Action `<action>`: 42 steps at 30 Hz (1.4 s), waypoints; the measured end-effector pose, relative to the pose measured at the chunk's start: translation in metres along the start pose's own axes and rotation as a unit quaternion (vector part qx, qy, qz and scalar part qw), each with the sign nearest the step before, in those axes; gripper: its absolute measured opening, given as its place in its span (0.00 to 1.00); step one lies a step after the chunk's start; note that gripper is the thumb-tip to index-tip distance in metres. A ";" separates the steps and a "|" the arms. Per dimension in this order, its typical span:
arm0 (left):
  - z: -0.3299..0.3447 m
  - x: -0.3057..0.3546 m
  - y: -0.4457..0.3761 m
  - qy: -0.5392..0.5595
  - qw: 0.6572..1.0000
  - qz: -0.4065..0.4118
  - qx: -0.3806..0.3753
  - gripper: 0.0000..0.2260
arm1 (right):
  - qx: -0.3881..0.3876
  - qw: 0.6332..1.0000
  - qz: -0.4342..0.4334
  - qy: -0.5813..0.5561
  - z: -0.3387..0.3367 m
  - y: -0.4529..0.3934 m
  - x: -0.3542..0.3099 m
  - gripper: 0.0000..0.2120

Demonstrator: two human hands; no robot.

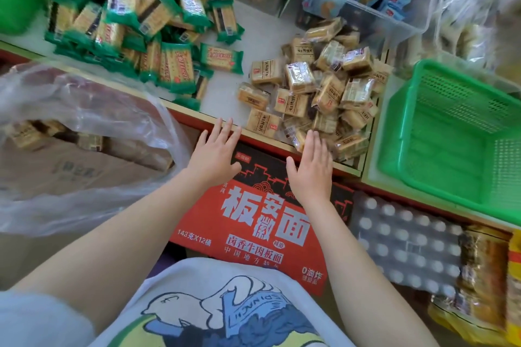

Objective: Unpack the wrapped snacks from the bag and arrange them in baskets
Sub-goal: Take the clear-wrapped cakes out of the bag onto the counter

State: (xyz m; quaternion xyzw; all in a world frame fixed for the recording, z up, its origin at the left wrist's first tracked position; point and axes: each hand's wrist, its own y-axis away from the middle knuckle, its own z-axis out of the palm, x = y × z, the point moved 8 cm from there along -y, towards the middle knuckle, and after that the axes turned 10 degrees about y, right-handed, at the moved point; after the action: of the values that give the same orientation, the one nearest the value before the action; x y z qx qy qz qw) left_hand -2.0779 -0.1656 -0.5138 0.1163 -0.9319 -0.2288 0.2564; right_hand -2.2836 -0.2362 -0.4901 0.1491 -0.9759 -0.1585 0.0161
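Shop counter, pale top, red front edge. Tan wrapped snacks [313, 87] heaped loose on counter mid-right, likely tipped out for sorting. Right hand [311, 167] flat, fingers spread, tips touching heap's near edge; holds nothing. Left hand [215, 153] likewise flat and empty, at counter edge just left of heap; pair looks poised to scoop. Green basket [451, 132] empty, just right of heap, handy for filling. Clear bag [84, 110] slumped left, few tan packs inside. Green-wrapped packs [135, 22] piled apart, far left; kinds kept separate.

Bare shelf [225, 93] between snack piles [315, 87]
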 end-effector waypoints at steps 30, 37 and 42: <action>-0.097 -0.436 0.158 0.036 0.944 -0.308 0.109 0.29 | -0.180 0.942 -0.276 -0.064 0.013 0.002 -0.485 0.34; -0.117 -0.491 0.143 0.139 0.932 -0.308 0.133 0.28 | 0.060 0.975 -0.197 -0.082 -0.018 -0.028 -0.519 0.27; -0.116 -0.506 0.123 0.182 0.927 -0.315 0.092 0.37 | -0.036 0.940 -0.327 -0.091 0.023 0.009 -0.564 0.07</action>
State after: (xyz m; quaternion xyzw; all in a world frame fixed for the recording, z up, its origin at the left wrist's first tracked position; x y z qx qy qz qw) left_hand -1.6028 0.0673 -0.5805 0.4669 -0.8013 -0.1857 0.3248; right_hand -1.7492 -0.0535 -0.5003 0.4443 -0.8643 -0.2025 -0.1207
